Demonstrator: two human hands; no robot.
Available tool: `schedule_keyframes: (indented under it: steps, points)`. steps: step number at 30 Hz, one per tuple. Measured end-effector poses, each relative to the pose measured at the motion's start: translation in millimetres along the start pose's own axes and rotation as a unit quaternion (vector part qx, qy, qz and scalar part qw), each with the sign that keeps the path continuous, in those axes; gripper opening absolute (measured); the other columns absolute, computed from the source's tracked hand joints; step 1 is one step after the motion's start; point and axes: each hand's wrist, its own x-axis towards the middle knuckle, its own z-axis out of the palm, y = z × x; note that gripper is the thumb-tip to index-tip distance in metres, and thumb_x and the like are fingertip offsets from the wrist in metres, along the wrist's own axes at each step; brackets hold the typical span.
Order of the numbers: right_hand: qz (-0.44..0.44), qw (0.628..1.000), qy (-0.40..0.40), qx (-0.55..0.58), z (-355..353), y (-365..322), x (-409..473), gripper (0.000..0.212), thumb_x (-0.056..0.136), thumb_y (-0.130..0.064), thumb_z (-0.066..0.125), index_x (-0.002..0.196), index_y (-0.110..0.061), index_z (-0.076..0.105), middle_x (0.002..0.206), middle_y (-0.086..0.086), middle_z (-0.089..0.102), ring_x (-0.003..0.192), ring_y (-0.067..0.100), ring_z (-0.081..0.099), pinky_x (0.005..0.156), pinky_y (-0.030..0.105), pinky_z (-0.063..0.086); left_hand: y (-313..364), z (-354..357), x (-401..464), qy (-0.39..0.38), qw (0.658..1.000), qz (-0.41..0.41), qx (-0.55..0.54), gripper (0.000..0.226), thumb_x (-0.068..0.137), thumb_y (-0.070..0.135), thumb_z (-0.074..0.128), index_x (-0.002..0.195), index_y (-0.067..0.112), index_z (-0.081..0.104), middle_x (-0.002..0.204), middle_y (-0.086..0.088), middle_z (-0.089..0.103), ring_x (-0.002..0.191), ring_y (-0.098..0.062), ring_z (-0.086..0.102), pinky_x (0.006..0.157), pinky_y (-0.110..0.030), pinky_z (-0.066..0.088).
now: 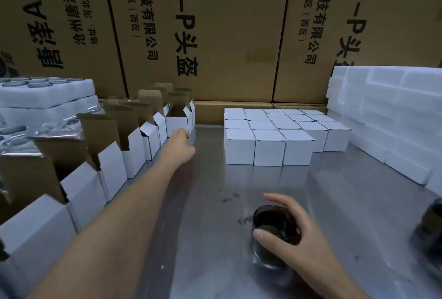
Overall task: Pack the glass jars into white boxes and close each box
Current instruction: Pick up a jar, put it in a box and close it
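A dark glass jar (pixel 272 239) stands upright on the steel table (pixel 239 191) near the front. My right hand (pixel 299 236) grips it from the right, thumb in front and fingers curled over its rim. My left hand (pixel 179 143) stretches far forward to the last open white box (pixel 177 123) in a row of open boxes (pixel 114 164) along the left; its fingers touch that box's front, and whether they pinch it is hidden. Several closed white boxes (pixel 270 138) sit in a block at the back centre.
Another dark jar (pixel 430 229) stands at the right edge. White foam trays (pixel 387 117) are stacked at the right. Foam trays holding jars (pixel 45 93) and plastic wrap lie at the left. Tall brown cartons (pixel 227 35) wall off the back.
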Motion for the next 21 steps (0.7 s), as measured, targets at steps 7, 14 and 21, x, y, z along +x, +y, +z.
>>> schedule_keyframes:
  steps: [7,14,21]
  points:
    - [0.041,0.999,0.020,-0.019,2.0,-1.3,6.6,0.072,0.012,-0.060,0.085,0.080,-0.045,0.069,0.090,-0.010,0.054,0.081,-0.004,0.062,0.067,-0.001,0.040,-5.8,-2.2,72.9,0.012,0.986,0.031,0.163,0.038,0.090,0.015,0.056,0.128,0.020,0.059,0.150,-0.012,0.030,0.136,-0.031,0.031,0.104,-0.042,0.037]
    - [0.123,0.991,-0.039,0.025,-3.1,11.8,20.4,0.028,0.052,-0.016,0.088,0.069,-0.033,0.072,0.080,-0.007,0.072,0.078,-0.003,0.067,0.091,0.021,0.047,-11.5,-4.6,97.2,-0.063,0.951,0.056,0.297,0.037,0.097,0.029,0.045,0.131,0.023,0.055,0.147,-0.011,0.029,0.138,-0.032,0.022,0.111,-0.045,0.028]
    - [0.102,0.994,-0.034,-0.015,-0.1,-3.2,6.4,0.070,0.023,-0.053,0.086,0.084,-0.035,0.058,0.068,-0.006,0.068,0.064,0.005,0.064,0.060,0.010,0.047,-2.4,-7.6,78.0,-0.064,0.953,0.098,0.279,0.034,0.094,0.023,0.048,0.125,0.014,0.060,0.126,-0.012,0.039,0.115,-0.033,0.044,0.098,-0.040,0.041]
